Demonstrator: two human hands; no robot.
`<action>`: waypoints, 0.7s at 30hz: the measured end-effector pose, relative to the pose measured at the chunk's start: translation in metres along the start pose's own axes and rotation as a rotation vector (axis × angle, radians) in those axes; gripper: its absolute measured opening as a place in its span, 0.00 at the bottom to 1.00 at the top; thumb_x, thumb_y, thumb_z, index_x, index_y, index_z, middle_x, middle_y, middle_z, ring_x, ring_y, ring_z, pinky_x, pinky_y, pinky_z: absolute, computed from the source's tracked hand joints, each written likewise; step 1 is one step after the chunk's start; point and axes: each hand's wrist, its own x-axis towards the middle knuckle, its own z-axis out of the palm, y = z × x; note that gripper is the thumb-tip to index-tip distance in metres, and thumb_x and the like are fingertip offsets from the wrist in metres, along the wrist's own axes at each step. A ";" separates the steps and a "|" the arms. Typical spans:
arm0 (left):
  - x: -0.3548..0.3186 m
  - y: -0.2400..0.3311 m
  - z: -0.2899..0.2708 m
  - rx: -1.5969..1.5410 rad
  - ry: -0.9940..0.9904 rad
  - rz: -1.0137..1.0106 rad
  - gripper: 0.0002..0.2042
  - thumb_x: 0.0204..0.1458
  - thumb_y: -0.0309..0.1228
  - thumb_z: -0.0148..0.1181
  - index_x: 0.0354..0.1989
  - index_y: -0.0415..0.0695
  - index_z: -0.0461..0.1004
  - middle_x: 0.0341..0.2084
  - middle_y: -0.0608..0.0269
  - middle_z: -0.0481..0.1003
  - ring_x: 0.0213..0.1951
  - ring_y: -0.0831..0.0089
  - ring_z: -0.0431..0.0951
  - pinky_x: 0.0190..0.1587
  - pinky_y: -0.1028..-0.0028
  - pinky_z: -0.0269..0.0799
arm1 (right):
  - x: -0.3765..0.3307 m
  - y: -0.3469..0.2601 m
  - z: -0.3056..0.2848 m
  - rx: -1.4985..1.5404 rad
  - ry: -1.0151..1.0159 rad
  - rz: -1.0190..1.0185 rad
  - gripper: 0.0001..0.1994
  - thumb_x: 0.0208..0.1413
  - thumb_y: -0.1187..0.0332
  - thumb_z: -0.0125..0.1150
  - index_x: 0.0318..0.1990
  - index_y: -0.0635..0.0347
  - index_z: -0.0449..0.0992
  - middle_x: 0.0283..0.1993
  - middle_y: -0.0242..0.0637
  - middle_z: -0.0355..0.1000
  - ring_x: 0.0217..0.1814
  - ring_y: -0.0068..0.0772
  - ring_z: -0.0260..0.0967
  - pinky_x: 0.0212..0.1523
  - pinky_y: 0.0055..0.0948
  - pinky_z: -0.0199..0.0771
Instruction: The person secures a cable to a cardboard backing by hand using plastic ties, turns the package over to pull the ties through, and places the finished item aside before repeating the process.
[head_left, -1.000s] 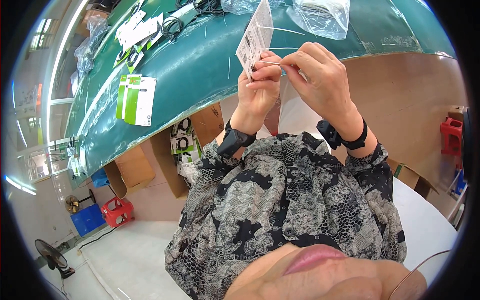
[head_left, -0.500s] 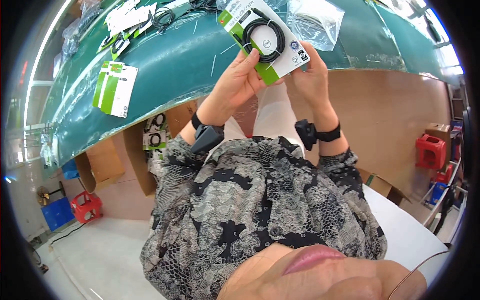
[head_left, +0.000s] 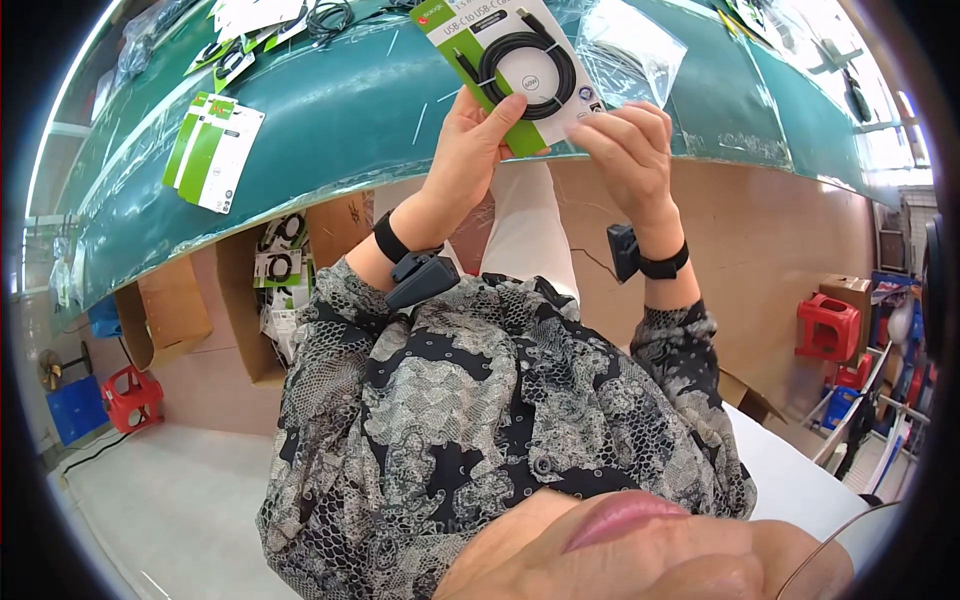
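My left hand [head_left: 472, 140] grips the lower left of a white and green cable card [head_left: 530, 70], thumb in front and fingers behind. Strapped to the card's front is a coiled black cable [head_left: 566, 75] with two connector ends. At the card's lower right corner, my right hand [head_left: 635, 150] has its fingers curled together, tips pinching the edge; its thumb is mostly hidden. The card tilts above the near edge of the green table [head_left: 330, 130]. Each wrist wears a black band with a small device.
Several flat cards [head_left: 215, 150] lie stacked on the table's left. Farther back are more carded cables [head_left: 235, 65] and a clear plastic bag [head_left: 630, 50]. Below stand an open carton [head_left: 250, 320] holding packaged cables, a red stool [head_left: 132, 398], and another red stool [head_left: 828, 327] at right.
My right hand has slid from behind the card's right side to its lower right corner, fingers now curled. The card has moved slightly up and left; the whole view has shifted a little.
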 end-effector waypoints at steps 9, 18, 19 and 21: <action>-0.008 0.001 -0.002 0.013 0.029 -0.019 0.17 0.56 0.31 0.55 0.52 0.44 0.61 0.43 0.66 0.71 0.42 0.76 0.74 0.39 0.75 0.75 | 0.011 -0.004 0.007 0.036 -0.152 -0.202 0.15 0.37 0.74 0.62 0.37 0.53 0.76 0.42 0.27 0.70 0.43 0.31 0.66 0.47 0.33 0.67; -0.011 -0.011 -0.002 0.175 0.076 0.336 0.16 0.55 0.27 0.56 0.50 0.42 0.62 0.42 0.63 0.72 0.42 0.75 0.74 0.41 0.73 0.74 | -0.007 -0.022 0.036 0.378 0.064 0.068 0.14 0.43 0.78 0.64 0.41 0.58 0.73 0.43 0.36 0.70 0.44 0.35 0.67 0.46 0.36 0.69; -0.013 -0.010 -0.003 0.256 0.081 0.400 0.15 0.54 0.26 0.57 0.48 0.41 0.62 0.42 0.61 0.73 0.42 0.73 0.75 0.42 0.72 0.74 | -0.006 -0.028 0.042 0.652 0.120 0.237 0.12 0.47 0.76 0.62 0.41 0.59 0.72 0.42 0.37 0.71 0.43 0.34 0.69 0.45 0.33 0.71; -0.015 -0.009 -0.004 0.418 0.086 0.529 0.15 0.51 0.23 0.59 0.45 0.40 0.63 0.41 0.57 0.74 0.43 0.68 0.76 0.43 0.70 0.74 | -0.007 -0.036 0.050 1.196 0.236 0.575 0.10 0.53 0.71 0.57 0.42 0.61 0.70 0.41 0.40 0.72 0.41 0.32 0.72 0.41 0.28 0.75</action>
